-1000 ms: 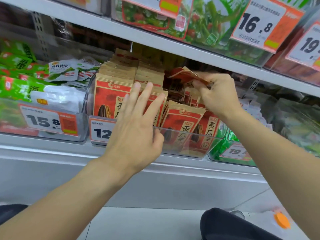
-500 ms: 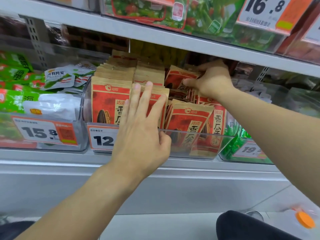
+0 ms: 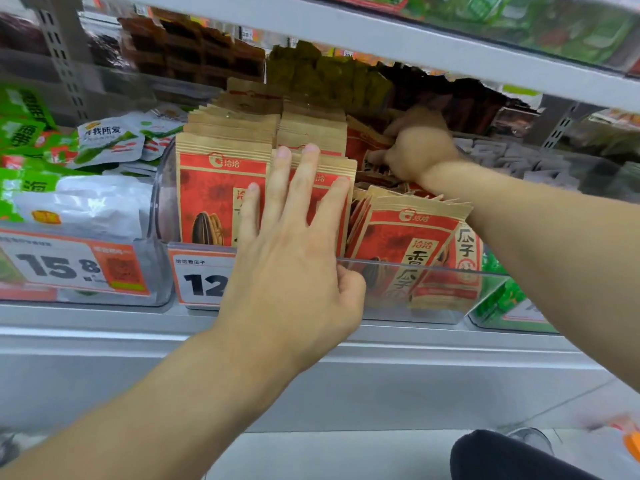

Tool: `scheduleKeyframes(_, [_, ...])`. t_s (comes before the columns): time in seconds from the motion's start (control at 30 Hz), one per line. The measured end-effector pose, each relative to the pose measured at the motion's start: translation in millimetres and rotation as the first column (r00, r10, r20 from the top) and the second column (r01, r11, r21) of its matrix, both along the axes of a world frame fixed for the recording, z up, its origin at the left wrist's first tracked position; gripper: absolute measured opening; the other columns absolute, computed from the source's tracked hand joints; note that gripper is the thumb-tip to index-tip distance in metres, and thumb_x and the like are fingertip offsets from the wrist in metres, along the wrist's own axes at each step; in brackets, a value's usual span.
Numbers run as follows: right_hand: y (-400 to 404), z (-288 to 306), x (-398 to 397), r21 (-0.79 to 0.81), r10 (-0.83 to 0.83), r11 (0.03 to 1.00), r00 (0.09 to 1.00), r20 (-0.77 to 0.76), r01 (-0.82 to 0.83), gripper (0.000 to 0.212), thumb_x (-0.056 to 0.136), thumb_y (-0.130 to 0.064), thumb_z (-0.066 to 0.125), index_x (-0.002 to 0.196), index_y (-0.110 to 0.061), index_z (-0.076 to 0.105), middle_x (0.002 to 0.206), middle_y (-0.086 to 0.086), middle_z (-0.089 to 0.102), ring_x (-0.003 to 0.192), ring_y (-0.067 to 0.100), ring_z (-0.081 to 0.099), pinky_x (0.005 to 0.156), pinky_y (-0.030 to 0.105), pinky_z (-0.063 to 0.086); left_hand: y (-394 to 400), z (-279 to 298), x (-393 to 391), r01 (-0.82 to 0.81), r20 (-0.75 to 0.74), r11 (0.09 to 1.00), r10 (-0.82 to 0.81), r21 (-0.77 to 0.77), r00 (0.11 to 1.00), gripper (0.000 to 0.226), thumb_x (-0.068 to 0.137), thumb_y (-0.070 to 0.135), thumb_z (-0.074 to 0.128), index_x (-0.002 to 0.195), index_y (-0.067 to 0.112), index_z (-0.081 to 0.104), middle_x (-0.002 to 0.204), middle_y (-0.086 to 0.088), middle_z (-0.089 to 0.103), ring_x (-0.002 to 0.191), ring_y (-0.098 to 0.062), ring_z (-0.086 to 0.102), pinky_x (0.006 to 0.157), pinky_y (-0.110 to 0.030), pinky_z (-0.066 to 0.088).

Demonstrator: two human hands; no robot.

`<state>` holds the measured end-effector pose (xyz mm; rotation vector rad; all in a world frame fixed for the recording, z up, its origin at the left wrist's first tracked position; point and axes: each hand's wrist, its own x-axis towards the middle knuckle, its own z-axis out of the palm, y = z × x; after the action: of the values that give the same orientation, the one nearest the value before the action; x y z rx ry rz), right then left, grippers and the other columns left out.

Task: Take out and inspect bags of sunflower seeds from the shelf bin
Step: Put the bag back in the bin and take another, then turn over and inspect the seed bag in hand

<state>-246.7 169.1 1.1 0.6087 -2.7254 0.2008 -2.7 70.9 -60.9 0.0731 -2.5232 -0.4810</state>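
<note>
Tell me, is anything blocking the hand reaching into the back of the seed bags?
Nothing visible sits between the right hand and the red sunflower seed bags; it is already down among those at the back of the clear bin. The upper shelf hangs just above it. The left hand rests flat against the front bags.

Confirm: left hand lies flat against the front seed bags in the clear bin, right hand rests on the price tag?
Not quite. In the head view, the left hand does lie flat on the front seed bags in the clear bin, but the right hand reaches deep into the bin's back, not onto the price tag.
</note>
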Motion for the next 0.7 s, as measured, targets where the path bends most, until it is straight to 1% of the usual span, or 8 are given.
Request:
scheduleKeyframes(0.1, [-3, -2, -1, 0.074, -0.003, 0.997, 1.000, -0.021, 0.005, 0.031, 0.083, -0.049, 0.079, 0.095, -0.021, 0.075, 0.108, 0.009, 0.071, 0.102, 0.032, 0.065, 0.082, 0.033, 0.050, 3, -1, -4, -0.037, 0.001, 0.999, 0.037, -0.013, 0.999, 0.084, 0.074, 0.039, 0.047, 0.155, 0.023, 0.032, 0.170, -0.005, 0.005, 0.157, -0.025, -0.006, 0.120, -0.045, -0.006])
scheduleKeyframes(0.23, [-3, 4, 0, 0.093, 0.004, 0.996, 0.999, 0.032, -0.007, 0.046, 0.082, -0.054, 0.078, 0.109, -0.018, 0.075, 0.115, 0.008, 0.071, 0.103, 0.030, 0.066, 0.089, 0.036, 0.055, 4, -3, -4, -0.058, -0.005, 0.997, 0.057, -0.046, 0.998, 0.084, 0.073, 0.043, 0.037, 0.154, 0.023, 0.032, 0.170, -0.007, 0.007, 0.157, -0.027, -0.003, 0.121, -0.048, 0.000])
scheduleKeyframes(0.33, [4, 13, 5, -0.213, 0.119, 0.974, 0.970, 0.211, -0.073, 0.051, 0.088, -0.068, 0.061, 0.103, -0.021, 0.076, 0.091, -0.004, 0.070, 0.085, 0.015, 0.065, 0.082, 0.028, 0.051, 3, -5, -5, -0.060, -0.002, 0.997, 0.060, -0.057, 0.998, 0.085, 0.073, 0.040, 0.045, 0.155, 0.022, 0.033, 0.170, -0.007, 0.009, 0.157, -0.027, -0.001, 0.123, -0.052, 0.005])
scheduleKeyframes(0.4, [8, 14, -1, -0.487, 0.162, 0.870, 0.978, 0.135, -0.077, 0.048, 0.094, -0.061, 0.056, 0.101, -0.017, 0.077, 0.078, -0.009, 0.070, 0.074, 0.008, 0.065, 0.070, 0.021, 0.044, 3, -5, -5, -0.068, 0.002, 0.995, 0.068, -0.070, 0.998, 0.086, 0.073, 0.041, 0.045, 0.155, 0.022, 0.032, 0.170, -0.008, 0.008, 0.157, -0.027, -0.001, 0.124, -0.054, 0.007])
scheduleKeyframes(0.43, [9, 13, -8, -0.538, 0.142, 0.838, 0.988, 0.061, -0.087, 0.042, 0.096, -0.052, 0.058, 0.101, -0.015, 0.076, 0.083, -0.006, 0.071, 0.079, 0.011, 0.067, 0.070, 0.019, 0.043, 3, -6, -6, -0.073, 0.003, 0.994, 0.074, -0.081, 0.997, 0.086, 0.073, 0.042, 0.045, 0.155, 0.022, 0.032, 0.170, -0.008, 0.008, 0.157, -0.027, -0.001, 0.124, -0.055, 0.008])
scheduleKeyframes(0.5, [9, 11, -18, -0.506, 0.082, 0.861, 0.996, 0.028, -0.056, 0.023, 0.092, -0.035, 0.069, 0.108, -0.019, 0.072, 0.102, -0.004, 0.068, 0.105, 0.015, 0.065, 0.085, 0.018, 0.047, 3, -7, -7, -0.082, -0.001, 0.991, 0.082, -0.108, 0.997, 0.085, 0.074, 0.043, 0.040, 0.155, 0.020, 0.034, 0.170, -0.009, 0.010, 0.157, -0.029, 0.002, 0.124, -0.057, 0.012])
scheduleKeyframes(0.6, [5, 10, -29, -0.441, 0.026, 0.897, 0.994, 0.107, 0.024, 0.046, 0.082, -0.037, 0.080, 0.126, -0.033, 0.065, 0.135, -0.003, 0.060, 0.135, 0.026, 0.048, 0.114, 0.039, 0.041, 3, -9, -7, -0.092, -0.011, 0.988, 0.092, -0.125, 0.996, 0.086, 0.073, 0.045, 0.035, 0.154, 0.019, 0.037, 0.169, -0.010, 0.013, 0.157, -0.030, 0.005, 0.123, -0.059, 0.016])
scheduleKeyframes(0.7, [-1, 11, -32, -0.312, 0.024, 0.949, 0.981, 0.192, 0.038, 0.053, 0.085, -0.047, 0.076, 0.134, -0.047, 0.057, 0.153, -0.001, 0.045, 0.144, 0.034, 0.036, 0.117, 0.051, 0.035, 4, -10, -8, -0.100, -0.016, 0.986, 0.099, -0.130, 0.995, 0.085, 0.072, 0.045, 0.036, 0.154, 0.019, 0.037, 0.169, -0.010, 0.014, 0.157, -0.030, 0.005, 0.123, -0.058, 0.015])
